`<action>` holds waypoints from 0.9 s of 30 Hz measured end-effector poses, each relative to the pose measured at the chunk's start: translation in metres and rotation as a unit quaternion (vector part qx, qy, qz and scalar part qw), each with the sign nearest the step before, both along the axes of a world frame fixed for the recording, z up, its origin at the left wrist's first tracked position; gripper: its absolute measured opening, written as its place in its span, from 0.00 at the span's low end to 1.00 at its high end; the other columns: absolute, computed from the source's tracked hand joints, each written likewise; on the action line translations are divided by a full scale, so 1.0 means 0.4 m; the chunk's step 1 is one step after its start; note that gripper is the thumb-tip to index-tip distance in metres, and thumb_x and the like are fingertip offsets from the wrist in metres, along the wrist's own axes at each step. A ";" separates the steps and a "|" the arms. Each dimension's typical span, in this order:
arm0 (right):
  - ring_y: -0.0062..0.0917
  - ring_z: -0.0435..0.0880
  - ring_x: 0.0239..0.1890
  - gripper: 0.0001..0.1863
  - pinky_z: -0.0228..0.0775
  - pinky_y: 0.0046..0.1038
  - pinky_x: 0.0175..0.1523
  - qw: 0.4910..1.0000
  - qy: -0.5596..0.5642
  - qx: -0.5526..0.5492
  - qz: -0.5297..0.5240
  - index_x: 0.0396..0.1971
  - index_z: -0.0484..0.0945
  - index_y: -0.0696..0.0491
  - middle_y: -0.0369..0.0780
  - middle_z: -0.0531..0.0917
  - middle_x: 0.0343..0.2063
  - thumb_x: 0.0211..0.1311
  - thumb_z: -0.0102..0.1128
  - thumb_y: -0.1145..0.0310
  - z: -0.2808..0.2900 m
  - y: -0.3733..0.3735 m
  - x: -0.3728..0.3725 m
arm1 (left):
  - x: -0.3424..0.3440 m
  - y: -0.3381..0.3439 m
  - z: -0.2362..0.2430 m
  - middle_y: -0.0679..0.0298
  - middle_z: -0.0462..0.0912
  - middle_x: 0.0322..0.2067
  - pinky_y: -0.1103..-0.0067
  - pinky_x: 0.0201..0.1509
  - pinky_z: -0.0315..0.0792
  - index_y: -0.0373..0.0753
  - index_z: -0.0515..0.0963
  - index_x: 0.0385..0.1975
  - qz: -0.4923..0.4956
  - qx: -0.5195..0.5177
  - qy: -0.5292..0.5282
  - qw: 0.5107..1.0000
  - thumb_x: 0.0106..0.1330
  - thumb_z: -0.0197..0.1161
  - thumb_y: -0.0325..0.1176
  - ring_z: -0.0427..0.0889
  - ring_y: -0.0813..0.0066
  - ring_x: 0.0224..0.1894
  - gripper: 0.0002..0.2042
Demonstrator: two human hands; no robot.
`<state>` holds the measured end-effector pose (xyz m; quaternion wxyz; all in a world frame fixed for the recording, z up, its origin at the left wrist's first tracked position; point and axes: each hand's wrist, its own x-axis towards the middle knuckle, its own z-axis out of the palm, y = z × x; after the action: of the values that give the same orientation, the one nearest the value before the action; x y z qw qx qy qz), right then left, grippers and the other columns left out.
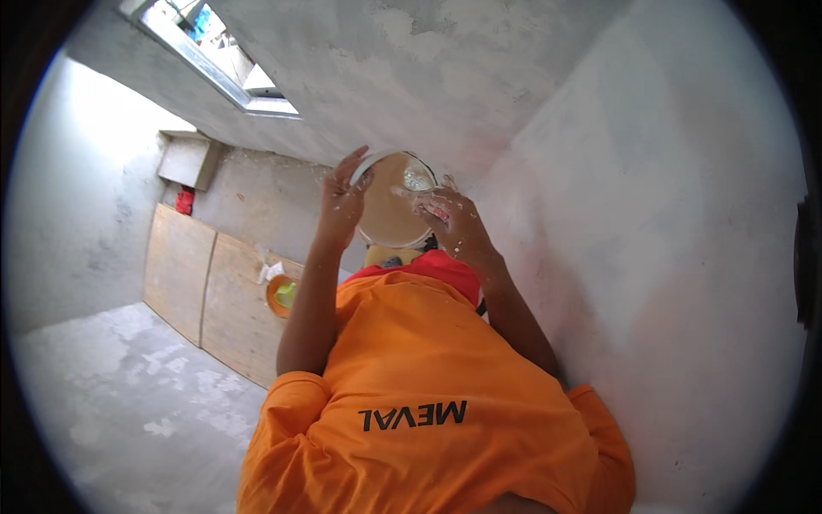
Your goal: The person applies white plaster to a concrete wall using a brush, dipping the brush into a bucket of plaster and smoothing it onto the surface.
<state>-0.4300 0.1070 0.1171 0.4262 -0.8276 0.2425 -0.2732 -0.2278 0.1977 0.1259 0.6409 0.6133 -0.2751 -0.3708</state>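
Observation:
A round white-rimmed bucket (390, 210) with tan, watery contents is in front of me, close to the wall. A pale, frothy patch shows near its far right side. My left hand (342, 201) grips the bucket's white rim at the left, thumb over the inner side and fingers outside. Over the right side of the bucket, my right hand (452, 221) has its fingers curled. Something pinkish-red shows at its palm, too small to name. White splashes speckle both hands.
A plastered wall rises at the right, another ahead with a window (231, 73). Wooden boards (218, 274) lie at the left, with an orange bowl (276, 307) holding something green near my left forearm. A red item (184, 201) lies by a pale block (187, 161).

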 end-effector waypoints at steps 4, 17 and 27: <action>0.40 0.82 0.52 0.09 0.72 0.38 0.61 0.999 -0.015 -0.031 0.019 0.43 0.82 0.59 0.46 0.85 0.46 0.64 0.63 0.73 0.002 0.046 -0.017 | 0.017 -0.011 -0.002 0.49 0.65 0.69 0.66 0.69 0.63 0.40 0.77 0.60 0.019 -0.065 -0.120 0.990 0.71 0.61 0.36 0.69 0.58 0.68 0.19; 0.41 0.82 0.49 0.10 0.68 0.39 0.62 0.998 0.050 -0.014 0.023 0.43 0.83 0.60 0.47 0.86 0.42 0.66 0.61 0.71 0.044 0.035 0.064 | 0.193 0.087 -0.069 0.54 0.78 0.52 0.74 0.58 0.70 0.38 0.73 0.64 -0.084 0.048 -0.094 0.991 0.76 0.48 0.46 0.78 0.65 0.52 0.24; 0.43 0.81 0.52 0.13 0.72 0.38 0.60 0.984 0.156 0.051 0.074 0.45 0.83 0.59 0.49 0.84 0.47 0.66 0.60 0.69 -0.015 0.068 0.078 | 0.183 0.092 -0.099 0.56 0.82 0.50 0.73 0.60 0.71 0.32 0.75 0.57 -0.167 0.120 0.035 0.978 0.77 0.52 0.44 0.79 0.68 0.54 0.21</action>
<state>-0.3990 0.1342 0.1110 0.4437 -0.8531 0.2573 -0.0957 -0.1545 0.2344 0.0863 0.5011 0.6177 -0.3046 -0.5239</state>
